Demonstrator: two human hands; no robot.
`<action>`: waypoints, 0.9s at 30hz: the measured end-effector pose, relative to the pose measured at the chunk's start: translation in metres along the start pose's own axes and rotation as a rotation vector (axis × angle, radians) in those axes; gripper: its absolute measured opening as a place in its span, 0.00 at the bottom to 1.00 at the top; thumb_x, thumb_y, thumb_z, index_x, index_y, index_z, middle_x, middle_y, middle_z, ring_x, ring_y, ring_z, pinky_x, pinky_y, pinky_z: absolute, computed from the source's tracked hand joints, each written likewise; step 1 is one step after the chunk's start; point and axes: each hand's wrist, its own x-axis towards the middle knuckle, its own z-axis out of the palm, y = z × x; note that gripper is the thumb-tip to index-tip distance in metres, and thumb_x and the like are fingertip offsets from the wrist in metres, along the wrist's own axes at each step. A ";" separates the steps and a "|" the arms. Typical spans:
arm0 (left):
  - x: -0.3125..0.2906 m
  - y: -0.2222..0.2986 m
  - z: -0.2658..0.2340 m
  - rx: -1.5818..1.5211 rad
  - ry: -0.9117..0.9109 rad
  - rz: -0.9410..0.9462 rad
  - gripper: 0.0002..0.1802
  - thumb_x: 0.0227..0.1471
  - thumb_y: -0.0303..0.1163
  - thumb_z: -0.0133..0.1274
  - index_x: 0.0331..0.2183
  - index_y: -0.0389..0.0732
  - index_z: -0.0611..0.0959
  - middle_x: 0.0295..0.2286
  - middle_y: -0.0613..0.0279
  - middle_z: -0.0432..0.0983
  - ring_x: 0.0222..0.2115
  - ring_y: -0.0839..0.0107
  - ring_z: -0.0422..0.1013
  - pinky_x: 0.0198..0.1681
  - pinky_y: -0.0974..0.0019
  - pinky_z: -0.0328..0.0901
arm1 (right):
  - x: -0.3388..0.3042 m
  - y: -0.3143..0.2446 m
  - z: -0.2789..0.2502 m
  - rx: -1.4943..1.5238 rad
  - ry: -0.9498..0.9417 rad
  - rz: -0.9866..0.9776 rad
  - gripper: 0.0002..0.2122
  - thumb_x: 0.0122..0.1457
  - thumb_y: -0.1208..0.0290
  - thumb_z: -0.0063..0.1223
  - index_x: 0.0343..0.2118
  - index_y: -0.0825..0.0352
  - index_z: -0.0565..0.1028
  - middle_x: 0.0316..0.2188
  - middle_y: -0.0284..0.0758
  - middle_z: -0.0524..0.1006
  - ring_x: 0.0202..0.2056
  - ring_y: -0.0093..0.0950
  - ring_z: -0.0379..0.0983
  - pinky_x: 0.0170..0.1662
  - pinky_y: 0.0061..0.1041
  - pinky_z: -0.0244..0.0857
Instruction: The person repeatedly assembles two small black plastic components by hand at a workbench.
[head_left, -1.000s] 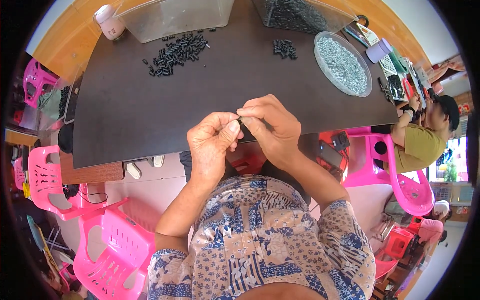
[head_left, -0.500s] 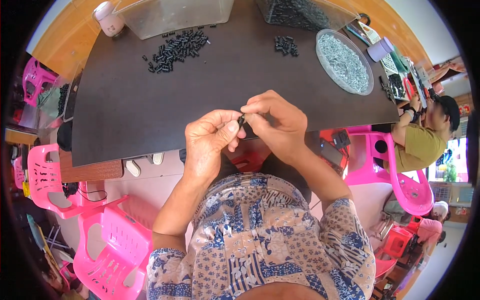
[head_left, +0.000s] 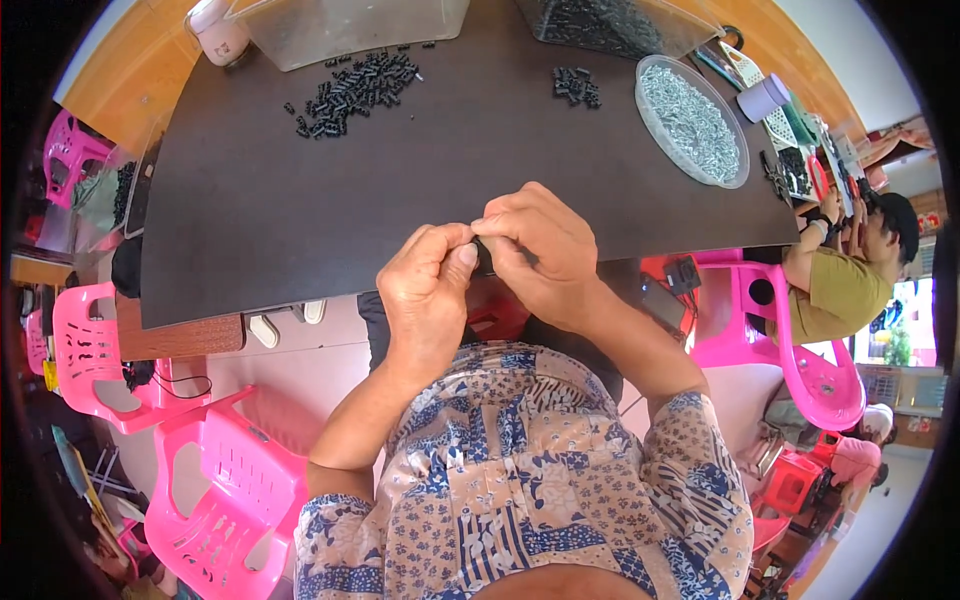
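Note:
My left hand [head_left: 425, 285] is closed in a pinch on a small black plastic part [head_left: 483, 262], most of it hidden by the fingers. Against its fingertips, my right hand [head_left: 548, 250] is also pinched; whatever is between its thumb and forefinger is too covered to make out. Both hands meet at the near edge of the dark table [head_left: 300, 210]. Farther back lie a large pile of short black plastic parts [head_left: 350, 98] at left and a smaller pile of black parts [head_left: 576, 87] at right. Small silvery metal pins [head_left: 690, 120] fill a round clear tray [head_left: 742, 172].
Two clear plastic bins stand at the far edge, the left bin [head_left: 350, 35] and the right bin [head_left: 560, 35], which holds dark parts. A pink-white bottle [head_left: 218, 35] and a lilac cup [head_left: 763, 98] flank them. Pink chairs [head_left: 225, 480] stand around; a person [head_left: 845, 270] sits at right.
My hands have drawn closer together, the right shifting slightly left and the left wrist turning inward. The black part is more covered now than before.

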 end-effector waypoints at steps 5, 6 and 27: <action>0.001 0.003 0.000 -0.240 -0.012 -0.198 0.04 0.50 0.22 0.53 0.31 0.32 0.79 0.24 0.66 0.72 0.22 0.82 0.65 0.24 0.79 0.62 | -0.005 -0.001 0.002 0.018 -0.003 0.092 0.08 0.44 0.87 0.52 0.29 0.69 0.74 0.25 0.38 0.73 0.25 0.31 0.69 0.26 0.25 0.62; 0.002 0.003 0.000 -0.340 -0.019 -0.242 0.05 0.50 0.23 0.53 0.31 0.33 0.79 0.24 0.66 0.72 0.21 0.83 0.64 0.24 0.79 0.62 | -0.006 -0.002 0.002 0.025 0.001 0.124 0.07 0.45 0.85 0.53 0.29 0.68 0.74 0.26 0.38 0.73 0.27 0.34 0.70 0.28 0.27 0.64; 0.018 0.003 0.003 -0.555 -0.024 -0.350 0.04 0.45 0.22 0.51 0.25 0.32 0.79 0.20 0.65 0.73 0.20 0.81 0.66 0.25 0.77 0.62 | -0.007 -0.014 -0.001 -0.121 -0.055 0.134 0.20 0.40 0.78 0.59 0.40 0.72 0.71 0.31 0.40 0.73 0.30 0.35 0.69 0.33 0.28 0.64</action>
